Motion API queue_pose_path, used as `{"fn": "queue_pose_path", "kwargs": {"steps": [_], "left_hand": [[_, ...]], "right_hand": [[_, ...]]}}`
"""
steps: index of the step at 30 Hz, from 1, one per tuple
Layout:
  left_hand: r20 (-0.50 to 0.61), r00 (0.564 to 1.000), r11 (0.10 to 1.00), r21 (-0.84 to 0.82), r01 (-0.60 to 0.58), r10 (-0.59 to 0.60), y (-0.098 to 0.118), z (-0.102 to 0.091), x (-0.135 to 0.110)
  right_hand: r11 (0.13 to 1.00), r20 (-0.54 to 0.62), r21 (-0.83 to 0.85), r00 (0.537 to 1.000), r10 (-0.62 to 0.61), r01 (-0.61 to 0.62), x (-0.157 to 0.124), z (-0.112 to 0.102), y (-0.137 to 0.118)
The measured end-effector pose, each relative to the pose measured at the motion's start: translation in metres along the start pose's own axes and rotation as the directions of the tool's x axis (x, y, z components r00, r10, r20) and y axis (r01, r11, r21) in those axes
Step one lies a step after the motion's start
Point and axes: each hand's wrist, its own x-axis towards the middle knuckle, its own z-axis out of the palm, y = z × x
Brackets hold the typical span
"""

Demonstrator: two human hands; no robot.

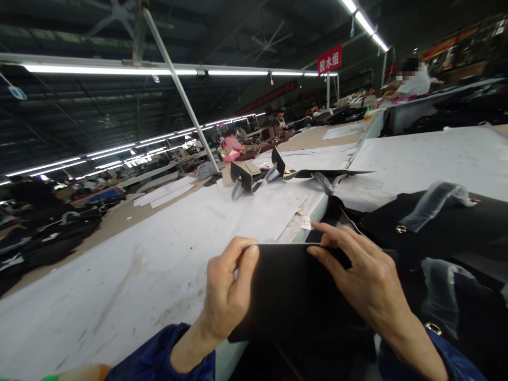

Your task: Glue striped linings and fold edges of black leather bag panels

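The black panel runs off the bottom edge; the distant workers' hands are indistinct.

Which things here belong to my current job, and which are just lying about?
In hand: black panel, held by left hand and right hand.
Lying about: folded black pieces, pile of black bags, paper slips, white table.

Your light comes from fluorescent tubes across the upper frame, blown to glare; the hall at left is dim. The white table is bright, the black panel loses detail, and straight lines bow near the edges
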Motion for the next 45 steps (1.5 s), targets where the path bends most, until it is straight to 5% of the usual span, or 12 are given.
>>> {"fn": "queue_pose_path", "kwargs": {"steps": [5,11,15,21,29,32,36,40,42,45], "left_hand": [[-0.155,0.984,0.991,0.108,-0.073,0.089,0.004,-0.01,0.001],[-0.178,0.955,0.96,0.192,-0.205,0.239,0.01,-0.013,-0.008],[-0.178,0.956,0.963,0.174,-0.204,0.235,0.012,-0.007,-0.012],[-0.203,0.978,0.994,0.11,-0.017,0.039,0.008,-0.005,-0.003],[-0.172,0.971,0.977,0.159,-0.14,0.167,0.006,-0.001,-0.011],[-0.138,0.938,0.929,0.242,-0.28,0.318,0.005,0.001,-0.018],[-0.016,0.825,0.791,0.297,-0.535,0.565,0.002,0.001,-0.018],[0.068,0.749,0.714,0.253,-0.652,0.659,0.004,0.004,-0.013],[0.087,0.778,0.743,0.249,-0.622,0.622,0.006,0.004,-0.009],[0.149,0.88,0.828,0.299,-0.475,0.451,0.006,0.0,-0.005]], "right_hand": [[0.994,-0.046,0.069,0.995,0.086,-0.083,0.002,-0.009,0.007],[0.98,-0.042,0.143,0.989,0.143,-0.136,0.003,-0.018,0.003],[0.992,-0.051,0.107,0.996,0.076,-0.07,0.004,-0.018,0.001],[0.982,-0.147,-0.178,0.985,-0.095,0.068,0.005,-0.002,-0.001],[0.996,-0.041,0.075,0.998,0.053,-0.05,0.002,0.002,0.011],[0.992,0.008,0.079,0.996,0.094,-0.094,0.003,-0.004,0.014],[0.998,0.055,0.016,0.997,0.052,-0.052,0.004,-0.008,0.013],[0.999,0.08,-0.038,0.996,-0.034,0.038,0.006,-0.007,0.015],[0.997,0.082,-0.062,0.996,-0.046,0.051,0.005,-0.003,0.018],[0.995,0.105,-0.079,0.993,-0.05,0.058,0.004,0.003,0.019]]}}
